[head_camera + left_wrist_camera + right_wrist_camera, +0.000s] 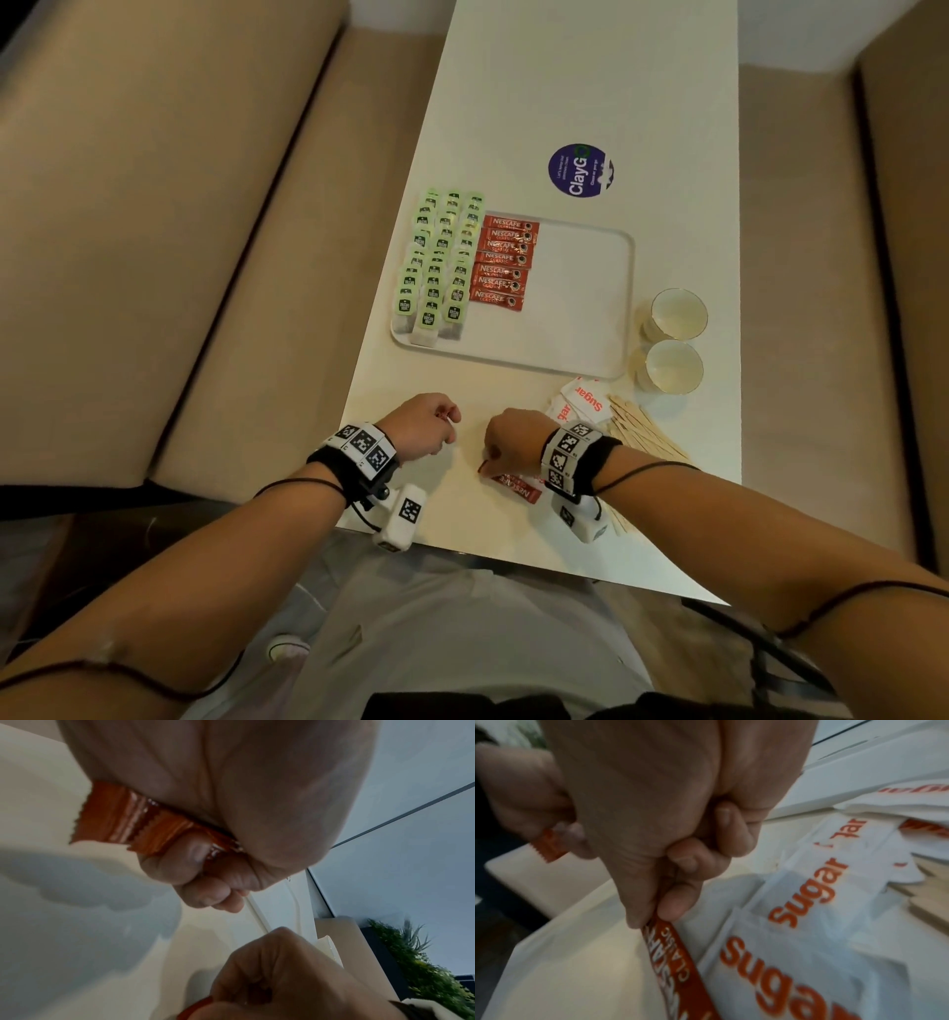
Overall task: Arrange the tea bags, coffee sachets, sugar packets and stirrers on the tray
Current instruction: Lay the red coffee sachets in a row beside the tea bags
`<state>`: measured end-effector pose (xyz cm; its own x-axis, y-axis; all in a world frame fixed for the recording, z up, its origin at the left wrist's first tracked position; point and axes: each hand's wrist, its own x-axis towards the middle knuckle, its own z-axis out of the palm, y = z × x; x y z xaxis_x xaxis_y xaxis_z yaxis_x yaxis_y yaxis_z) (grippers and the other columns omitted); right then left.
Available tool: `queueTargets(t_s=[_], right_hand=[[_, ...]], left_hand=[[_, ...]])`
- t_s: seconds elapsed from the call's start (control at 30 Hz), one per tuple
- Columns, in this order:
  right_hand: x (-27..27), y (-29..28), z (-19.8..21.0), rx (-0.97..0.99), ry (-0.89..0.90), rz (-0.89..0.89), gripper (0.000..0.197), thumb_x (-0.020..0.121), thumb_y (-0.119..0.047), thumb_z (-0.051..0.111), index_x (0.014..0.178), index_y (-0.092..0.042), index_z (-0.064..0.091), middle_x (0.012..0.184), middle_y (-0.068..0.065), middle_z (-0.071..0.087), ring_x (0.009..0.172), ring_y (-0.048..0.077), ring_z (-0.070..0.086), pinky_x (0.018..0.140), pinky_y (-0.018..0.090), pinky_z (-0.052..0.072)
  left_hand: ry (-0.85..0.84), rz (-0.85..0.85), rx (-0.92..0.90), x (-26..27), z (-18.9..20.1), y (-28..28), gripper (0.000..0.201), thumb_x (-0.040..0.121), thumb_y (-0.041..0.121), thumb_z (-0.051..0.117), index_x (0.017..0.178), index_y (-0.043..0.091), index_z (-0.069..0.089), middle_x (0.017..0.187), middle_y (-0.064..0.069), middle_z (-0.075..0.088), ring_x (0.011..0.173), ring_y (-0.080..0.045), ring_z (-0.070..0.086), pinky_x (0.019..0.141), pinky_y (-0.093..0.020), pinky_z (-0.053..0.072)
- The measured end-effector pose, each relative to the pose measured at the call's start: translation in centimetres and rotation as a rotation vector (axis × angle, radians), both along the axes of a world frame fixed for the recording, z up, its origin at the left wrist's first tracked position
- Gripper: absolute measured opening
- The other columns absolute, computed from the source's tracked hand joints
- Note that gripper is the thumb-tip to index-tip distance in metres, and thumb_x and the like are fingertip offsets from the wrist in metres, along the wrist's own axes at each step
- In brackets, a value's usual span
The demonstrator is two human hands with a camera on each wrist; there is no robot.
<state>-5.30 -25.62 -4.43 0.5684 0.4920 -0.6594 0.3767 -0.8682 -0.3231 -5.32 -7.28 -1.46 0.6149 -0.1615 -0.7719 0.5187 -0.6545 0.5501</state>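
Note:
On the white tray (pixel 580 288), green-tagged tea bags (pixel 436 262) lie in three rows at the left, with a column of red coffee sachets (pixel 506 264) beside them. My left hand (pixel 423 424) grips a bunch of red coffee sachets (pixel 133 819) in a fist, in front of the tray. My right hand (pixel 513 434) pinches one more red coffee sachet (pixel 677 953) between thumb and fingers just above the table. White sugar packets (pixel 577 403) and wooden stirrers (pixel 642 426) lie on the table to the right of my right hand.
Two white paper cups (pixel 672 339) stand right of the tray. A round purple sticker (pixel 580 170) is on the table (pixel 565 92) beyond it. Beige benches flank the narrow table. The table's near edge is just under my wrists.

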Motion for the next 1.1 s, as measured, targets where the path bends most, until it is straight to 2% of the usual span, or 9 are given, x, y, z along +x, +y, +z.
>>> queueTargets(t_s=[0.07, 0.17, 0.23, 0.33, 0.47, 0.63, 0.77, 0.97, 1.1], right_hand=[[0.7, -0.2, 0.4, 0.047, -0.017, -0.073, 0.037, 0.088, -0.049, 0.070, 0.067, -0.019, 0.063, 0.061, -0.005, 0.060, 0.063, 0.020, 0.060, 0.054, 0.025, 0.040], [2.0, -0.3, 1.4, 0.129, -0.048, -0.176, 0.034, 0.093, -0.049, 0.065, 0.075, -0.020, 0.062, 0.071, -0.005, 0.062, 0.065, 0.015, 0.056, 0.059, 0.028, 0.042], [2.8, -0.3, 1.7, 0.206, -0.052, -0.274, 0.027, 0.094, -0.045, 0.064, 0.078, -0.022, 0.060, 0.075, -0.006, 0.061, 0.066, 0.013, 0.054, 0.063, 0.030, 0.044], [3.8, -0.2, 2.3, 0.299, -0.032, -0.430, 0.019, 0.095, -0.039, 0.064, 0.093, -0.021, 0.066, 0.086, -0.005, 0.068, 0.073, 0.012, 0.061, 0.067, 0.028, 0.049], [4.2, 0.0, 3.7, 0.471, 0.021, -0.638, 0.014, 0.099, -0.031, 0.063, 0.097, -0.019, 0.068, 0.081, -0.004, 0.075, 0.065, 0.009, 0.066, 0.064, 0.023, 0.053], [4.2, 0.0, 4.3, 0.632, 0.041, -0.789, 0.010, 0.102, -0.023, 0.060, 0.104, -0.018, 0.069, 0.084, -0.002, 0.076, 0.069, 0.010, 0.067, 0.075, 0.030, 0.058], [4.3, -0.2, 4.6, 0.709, 0.056, -0.882, 0.012, 0.102, -0.020, 0.060, 0.104, -0.015, 0.071, 0.086, 0.000, 0.077, 0.068, 0.007, 0.067, 0.069, 0.020, 0.055], [4.7, -0.2, 4.8, 0.733, 0.123, -0.996, 0.014, 0.101, -0.019, 0.063, 0.103, -0.013, 0.075, 0.084, 0.003, 0.079, 0.059, 0.011, 0.064, 0.059, 0.019, 0.050], [5.0, -0.4, 4.8, 0.731, 0.050, -1.119, 0.012, 0.095, -0.025, 0.072, 0.095, -0.015, 0.078, 0.077, 0.000, 0.076, 0.058, 0.003, 0.062, 0.055, 0.017, 0.048]], left_hand=[[-0.032, 0.001, -0.009, 0.3, 0.1, 0.3, 0.018, 0.088, 0.005, 0.058, 0.103, 0.014, 0.061, 0.085, -0.001, 0.058, 0.058, -0.014, 0.048, 0.044, -0.019, 0.035], [-0.072, 0.032, -0.037, 0.7, 0.1, 0.7, 0.021, 0.087, 0.006, 0.064, 0.107, 0.013, 0.063, 0.085, 0.001, 0.056, 0.056, -0.011, 0.046, 0.045, -0.017, 0.036], [-0.108, 0.030, -0.059, 1.1, 0.2, 1.0, 0.025, 0.087, 0.009, 0.068, 0.111, 0.014, 0.065, 0.088, 0.001, 0.058, 0.059, -0.007, 0.048, 0.052, -0.017, 0.038], [-0.133, 0.041, -0.118, 1.5, 0.2, 1.4, 0.026, 0.086, 0.013, 0.072, 0.112, 0.017, 0.067, 0.087, 0.002, 0.063, 0.056, 0.000, 0.051, 0.056, -0.016, 0.040], [-0.153, 0.041, -0.188, 2.2, 0.5, 2.1, 0.026, 0.087, 0.017, 0.075, 0.112, 0.016, 0.071, 0.087, 0.005, 0.069, 0.060, 0.002, 0.057, 0.061, -0.016, 0.041], [-0.254, 0.056, -0.162, 3.4, 1.9, 2.9, 0.013, 0.093, 0.019, 0.070, 0.106, 0.018, 0.073, 0.061, 0.013, 0.054, 0.046, 0.002, 0.046, 0.047, -0.014, 0.034], [-0.291, 0.132, -0.202, 4.4, 3.3, 3.0, 0.011, 0.096, 0.024, 0.066, 0.105, 0.020, 0.070, 0.056, 0.009, 0.048, 0.035, 0.000, 0.037, 0.034, -0.012, 0.028], [-0.309, 0.222, -0.218, 6.1, 3.9, 3.3, 0.007, 0.096, 0.025, 0.068, 0.099, 0.021, 0.072, 0.046, 0.019, 0.052, 0.044, -0.002, 0.040, 0.039, -0.013, 0.030], [-0.333, 0.218, -0.208, 6.9, 4.5, 2.8, 0.009, 0.097, 0.021, 0.066, 0.101, 0.014, 0.070, 0.042, 0.022, 0.051, 0.043, 0.001, 0.045, 0.040, -0.011, 0.031]])
